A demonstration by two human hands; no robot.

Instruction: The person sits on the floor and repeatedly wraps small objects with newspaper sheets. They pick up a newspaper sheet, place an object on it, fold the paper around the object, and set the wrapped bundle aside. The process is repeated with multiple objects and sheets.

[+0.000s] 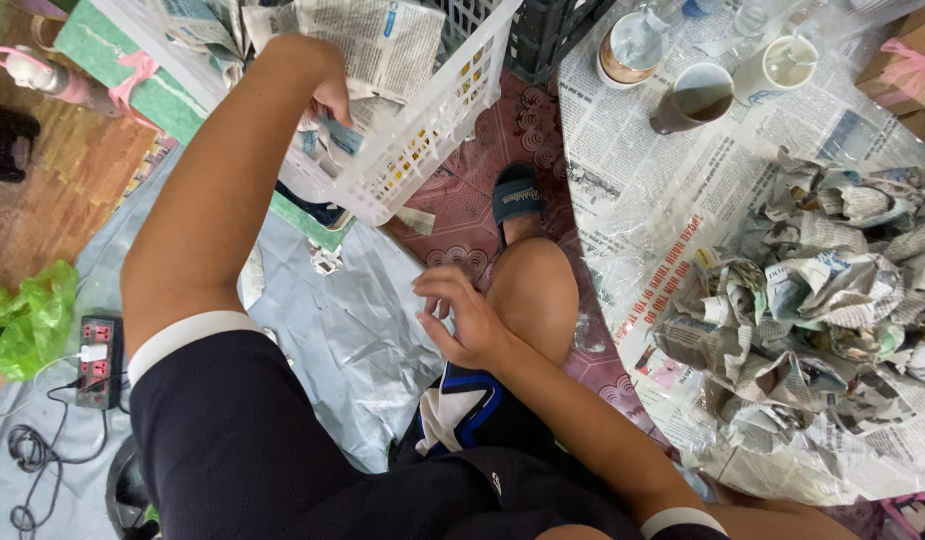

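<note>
White basket, tilted, long axis toward top right; left hand inside, grip hidden. Right hand loosely open, empty, over knee.

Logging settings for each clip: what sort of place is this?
Probably a home floor used as a packing spot: a heap of crumpled newspaper bundles on spread newspaper, a white plastic basket lined with paper, and cups nearby.
</note>
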